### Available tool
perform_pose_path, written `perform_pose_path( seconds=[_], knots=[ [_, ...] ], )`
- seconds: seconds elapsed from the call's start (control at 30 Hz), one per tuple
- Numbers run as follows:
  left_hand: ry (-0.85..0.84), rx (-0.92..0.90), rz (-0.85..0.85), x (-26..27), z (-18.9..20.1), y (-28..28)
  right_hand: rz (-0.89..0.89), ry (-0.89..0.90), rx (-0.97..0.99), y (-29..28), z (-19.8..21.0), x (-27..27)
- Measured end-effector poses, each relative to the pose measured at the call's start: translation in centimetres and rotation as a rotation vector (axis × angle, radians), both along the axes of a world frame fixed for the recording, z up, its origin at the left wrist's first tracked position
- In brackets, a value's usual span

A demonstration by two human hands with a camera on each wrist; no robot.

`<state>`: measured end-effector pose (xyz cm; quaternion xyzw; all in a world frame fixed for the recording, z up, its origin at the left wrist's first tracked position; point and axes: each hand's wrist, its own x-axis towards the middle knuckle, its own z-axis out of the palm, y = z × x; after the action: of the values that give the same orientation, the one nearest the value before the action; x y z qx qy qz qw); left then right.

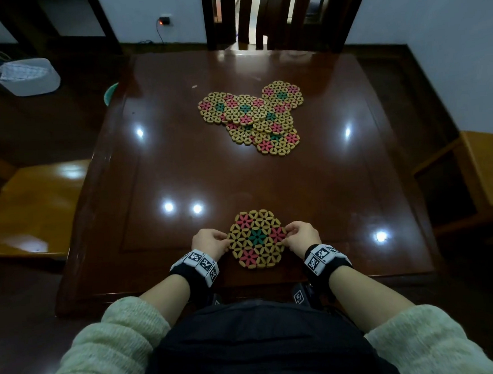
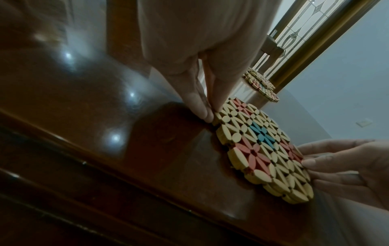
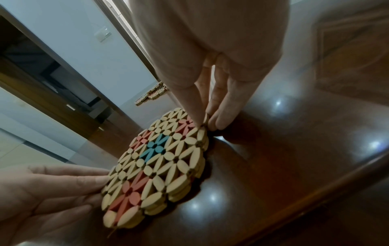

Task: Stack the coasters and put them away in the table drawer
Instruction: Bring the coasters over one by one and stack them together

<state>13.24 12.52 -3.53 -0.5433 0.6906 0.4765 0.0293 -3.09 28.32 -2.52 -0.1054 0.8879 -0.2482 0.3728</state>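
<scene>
- Bamboo beads, oval and pale yellow, make up the near coaster [image 1: 256,239]: a flat hexagon of flower shapes, with pink flowers round a teal one at the middle.
- From the right wrist view a second layer shows under its edge, so it is a small stack lying flat on the glossy brown worktop [image 1: 341,186], near the front edge.
- Left hand [image 1: 209,242] has its fingers [image 2: 203,108] pressed together, pinching the coaster's left edge.
- Right hand [image 1: 301,237] does likewise on the right edge, its fingers [image 3: 219,116] close together, thumb on top.
- Further back, right of centre, more coasters [image 1: 252,117] of the same pattern lie spread and overlapping.
- Both wrist bands [image 1: 196,263] carry black-and-white square code markers; no readable writing shows.
</scene>
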Motion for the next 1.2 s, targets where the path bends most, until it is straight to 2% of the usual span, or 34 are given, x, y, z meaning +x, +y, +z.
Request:
perform_pose_path(
  seconds=[0.43,0.57,0.63,0.7,0.83,1.0,1.2],
  knots=[
    [0.025,0.038,0.061,-1.3,0.0,-1.7,-0.026,-0.039,-0.041,-0.7,0.2,-0.3],
    [-0.027,0.08,-0.004,-1.6,0.3,-2.6,0.008,-0.097,-0.002,-1.3,0.5,-1.3],
    [-0.072,0.1,-0.085,-2.0,0.7,-3.5,0.067,-0.143,0.064,-1.9,1.2,-2.2],
    [-0.096,0.078,-0.092,-2.6,1.2,-4.7,0.112,-0.156,0.125,-2.4,1.7,-3.6],
    [-0.009,0.099,0.026,-5.0,1.2,-7.7,0.124,-0.066,0.089,-4.2,1.9,-6.9],
    [0.12,0.104,0.003,-9.1,1.2,-10.1,0.197,0.054,0.012,-8.7,2.5,-10.6],
    [0.183,0.174,-0.024,-12.8,0.3,-10.8,0.422,0.194,0.1,-13.9,1.9,-13.7]
  ],
)
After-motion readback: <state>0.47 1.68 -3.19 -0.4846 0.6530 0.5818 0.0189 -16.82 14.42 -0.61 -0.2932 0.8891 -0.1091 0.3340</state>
